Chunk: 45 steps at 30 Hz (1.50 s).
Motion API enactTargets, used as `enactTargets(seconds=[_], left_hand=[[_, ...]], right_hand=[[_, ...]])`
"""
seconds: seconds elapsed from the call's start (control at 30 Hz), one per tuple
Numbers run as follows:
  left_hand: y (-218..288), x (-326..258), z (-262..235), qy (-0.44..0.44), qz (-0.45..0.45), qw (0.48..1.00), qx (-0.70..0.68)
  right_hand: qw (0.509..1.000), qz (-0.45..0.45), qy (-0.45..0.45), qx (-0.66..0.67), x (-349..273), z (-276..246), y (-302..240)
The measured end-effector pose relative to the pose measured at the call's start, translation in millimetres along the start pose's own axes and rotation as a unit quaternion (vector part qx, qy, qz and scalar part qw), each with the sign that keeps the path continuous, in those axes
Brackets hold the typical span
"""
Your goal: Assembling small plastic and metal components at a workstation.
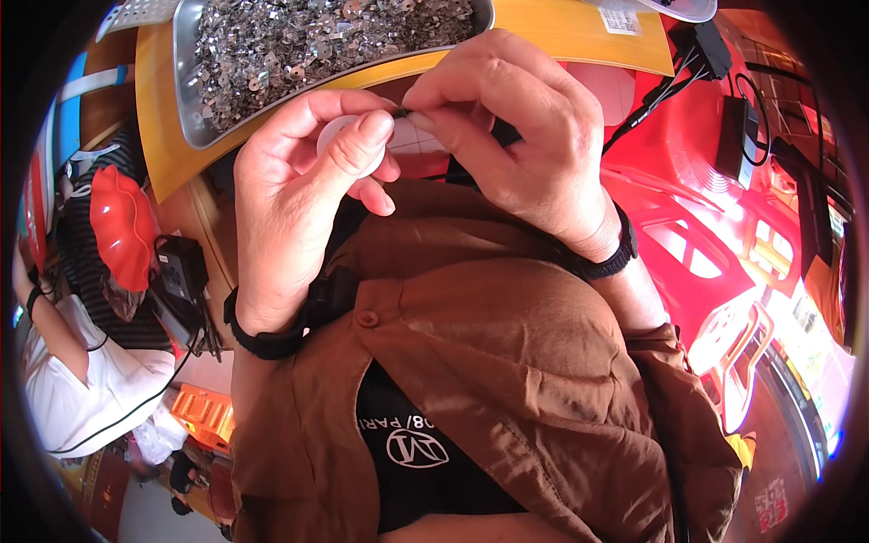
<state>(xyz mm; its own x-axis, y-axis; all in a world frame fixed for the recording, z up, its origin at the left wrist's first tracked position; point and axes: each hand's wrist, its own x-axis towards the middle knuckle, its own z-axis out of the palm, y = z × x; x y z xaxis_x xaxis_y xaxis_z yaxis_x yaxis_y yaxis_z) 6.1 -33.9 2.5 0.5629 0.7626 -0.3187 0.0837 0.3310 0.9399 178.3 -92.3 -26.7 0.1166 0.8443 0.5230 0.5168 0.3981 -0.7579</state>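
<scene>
My left hand (303, 172) is closed, its thumb lying across a pale round piece (329, 134) whose exact kind I cannot tell. At its thumb and index tips a tiny dark piece (399, 113) sticks out toward the right. My right hand (529, 127) pinches at that same dark piece from the other side, so the fingertips of both hands nearly meet. Behind the hands stands a metal tray (187, 100) heaped with small shiny metal parts (290, 54). The hands are in front of its near edge, over my lap.
The tray rests on a yellow tabletop (552, 29). Red plastic chairs (670, 226) and black cables with an adapter (738, 136) are on the right. At left are a red wavy-edged item (122, 226), a black power adapter (181, 265) and another person's white sleeve (90, 380).
</scene>
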Motion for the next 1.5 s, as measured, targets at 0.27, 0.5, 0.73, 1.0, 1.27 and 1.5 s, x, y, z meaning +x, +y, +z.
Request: enactTargets(seconds=[0.27,0.5,0.73,1.0,1.27,1.5], left_hand=[[-0.7,0.8,0.8,0.000,0.019,1.000,0.007],[-0.3,0.4,-0.6,-0.014,-0.001,1.000,-0.012],[-11.4,5.4,-3.0,0.004,-0.029,0.990,-0.136],[-24.8,8.9,-20.0,-0.080,-0.044,0.962,-0.257],[-11.6,1.9,-5.0,-0.061,-0.025,0.976,-0.209],[-11.2,-0.3,-10.7,-0.082,-0.013,0.979,-0.185]], right_hand=[[0.999,-0.007,0.030,0.012,0.1,3.0,-1.7],[1.000,-0.015,0.013,0.014,0.1,1.2,0.2],[0.979,0.181,0.013,0.091,-6.6,6.8,6.3],[0.991,0.115,-0.023,0.071,-4.5,15.2,-4.5],[0.987,0.149,-0.009,0.055,-5.0,15.7,-3.0],[0.993,0.114,0.011,0.043,-3.9,15.0,-7.6]])
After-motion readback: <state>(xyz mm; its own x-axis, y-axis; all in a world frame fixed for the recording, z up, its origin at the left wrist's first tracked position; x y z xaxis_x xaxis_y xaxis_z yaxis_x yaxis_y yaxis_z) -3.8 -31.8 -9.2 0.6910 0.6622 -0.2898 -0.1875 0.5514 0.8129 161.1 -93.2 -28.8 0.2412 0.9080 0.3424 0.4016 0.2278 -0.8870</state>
